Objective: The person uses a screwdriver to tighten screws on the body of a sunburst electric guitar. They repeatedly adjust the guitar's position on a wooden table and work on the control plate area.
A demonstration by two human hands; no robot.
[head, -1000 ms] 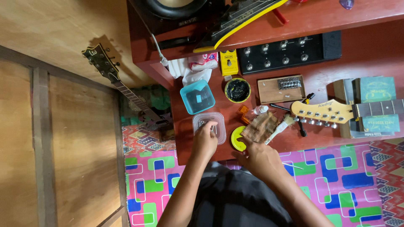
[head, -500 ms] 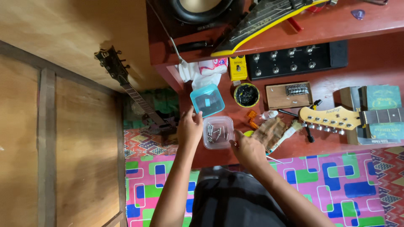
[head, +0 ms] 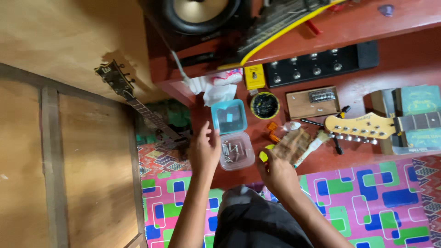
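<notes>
My left hand (head: 204, 149) hovers with fingers spread just left of a small clear plastic box (head: 237, 151) holding several metal screws; it touches nothing I can see. My right hand (head: 275, 172) sits to the right of the box, fingers loosely curled, near a yellow round object (head: 263, 156) and a brown cloth (head: 294, 143). Whether it holds anything is unclear. A teal lid (head: 229, 116) lies just beyond the box on the red table (head: 358, 151).
A guitar headstock (head: 360, 127) and neck lie at right. A black pedal board (head: 317, 66), round black tin (head: 264, 105), wooden block (head: 312, 102), brush (head: 311, 145) and speaker (head: 202, 14) sit further back. Another guitar (head: 138, 105) leans at left. A patterned mat (head: 367, 193) lies below.
My left hand has let go of the screw box and drawn back to its left. My right hand has shifted right and lower. The camera view has tilted slightly.
</notes>
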